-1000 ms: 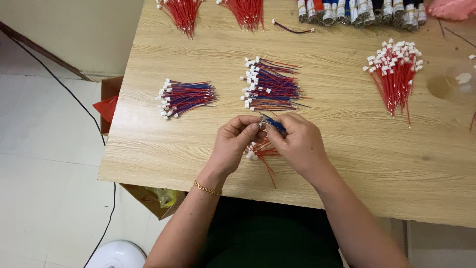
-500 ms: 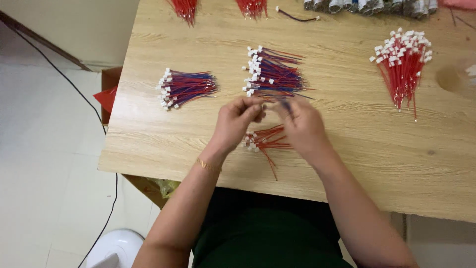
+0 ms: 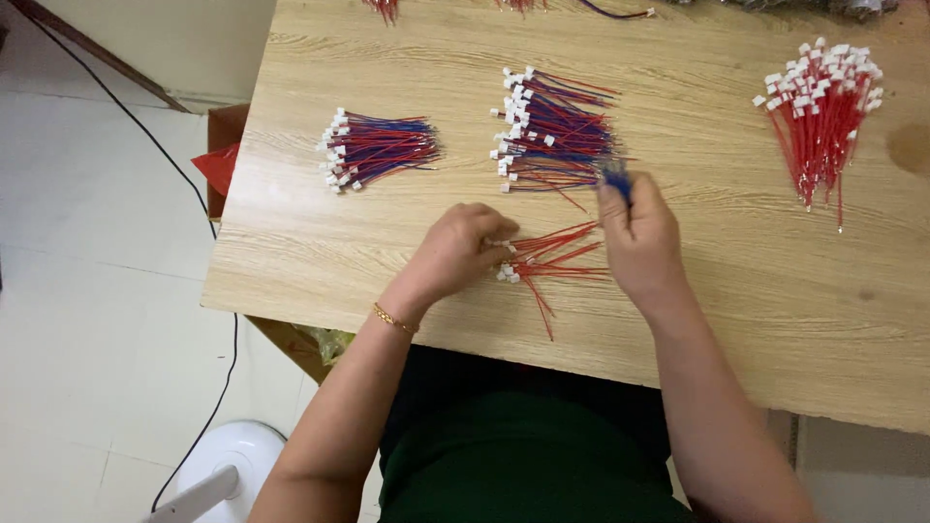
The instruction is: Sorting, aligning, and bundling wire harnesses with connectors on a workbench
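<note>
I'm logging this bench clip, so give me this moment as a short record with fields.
left hand: rests on the white-plug end of a small red wire bunch
right hand: pinches a blue wire beside the middle red-and-blue pile
other piles: red-and-blue bundle left, red pile right
surface: wooden table

Matt wood-grain table (image 3: 736, 291), plastic-sheathed wires (image 3: 557, 257)

desk (image 3: 736, 291): pale wood grain
left wire bundle (image 3: 378, 148): red and blue, white plugs
middle wire bundle (image 3: 557, 131): blue, purple and red, white plugs
right wire bundle (image 3: 819, 121): red, white plugs
near wires (image 3: 552, 261): red
bracelet (image 3: 392, 318): gold
</note>
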